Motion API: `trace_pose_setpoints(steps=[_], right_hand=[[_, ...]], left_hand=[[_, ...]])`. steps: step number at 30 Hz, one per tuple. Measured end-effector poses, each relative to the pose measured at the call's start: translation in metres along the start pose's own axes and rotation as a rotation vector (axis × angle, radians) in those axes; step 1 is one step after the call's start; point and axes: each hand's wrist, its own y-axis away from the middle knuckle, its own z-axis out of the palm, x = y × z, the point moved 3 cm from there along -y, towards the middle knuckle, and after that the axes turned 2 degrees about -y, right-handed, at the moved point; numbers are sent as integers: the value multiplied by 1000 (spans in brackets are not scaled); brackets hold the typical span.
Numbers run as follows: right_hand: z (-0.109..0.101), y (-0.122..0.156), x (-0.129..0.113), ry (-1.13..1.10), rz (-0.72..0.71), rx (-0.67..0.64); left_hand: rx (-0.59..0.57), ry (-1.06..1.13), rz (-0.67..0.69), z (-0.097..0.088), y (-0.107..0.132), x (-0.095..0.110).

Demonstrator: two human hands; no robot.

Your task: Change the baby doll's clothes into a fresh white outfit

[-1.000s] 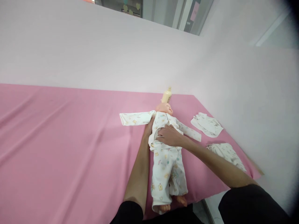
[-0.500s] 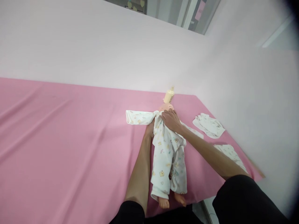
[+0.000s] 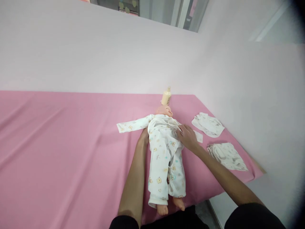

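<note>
A baby doll (image 3: 164, 110) lies on its back, head toward the wall and bare feet toward me. It wears a white patterned baby shirt (image 3: 163, 119) and matching pants (image 3: 159, 165). One sleeve stretches out to the left; the other runs right, partly behind my hand. The shirt front is bunched across the chest. My left hand (image 3: 145, 135) is against the doll's left-hand side as I see it, its fingers hidden by cloth and body. On the opposite side, my right hand (image 3: 187, 136) has its curled fingers on the shirt edge near the waist.
A pink sheet (image 3: 71, 143) covers the table. Behind the doll's head stands a cream pump bottle (image 3: 166, 97). To the right lie a folded white garment (image 3: 207, 124) and a folded patterned cloth (image 3: 227, 156). White walls (image 3: 95, 57) border the back and right.
My right hand has moved from the doll's collar down and right to its waist side. The doll's face is now uncovered, and the left-hand sleeve slants lower. The view has shifted slightly.
</note>
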Motion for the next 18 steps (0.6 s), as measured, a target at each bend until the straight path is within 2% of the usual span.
trace_pose_setpoints(steps=[3,5,6,8,9,10,11,12,14,16,18], right_hand=[[-8,-4,0,-159,91,49],[-17,-8,-2,-298,116,111],[-21,-10,-3,-352,107,134],[-27,-9,-2,-438,86,149],[-28,-6,1,-500,107,130],[-26,-3,8,-607,172,97],[-23,2,16,-749,268,58],[-17,8,25,-902,377,17],[-4,18,42,-1146,551,-28],[10,23,56,-1234,595,8],[23,20,62,-1243,564,95]], left_hand=[[-25,-90,-94,-10,13,5],[44,-314,-165,-16,29,16],[118,-486,-179,-17,38,25],[322,-890,-98,-10,57,50],[419,-1054,7,0,65,63],[464,-1176,135,15,71,75],[434,-1279,275,33,75,84],[333,-1374,402,52,76,88],[49,-1571,585,88,71,86],[-178,-1764,649,112,59,75],[-277,-1916,650,125,46,64]])
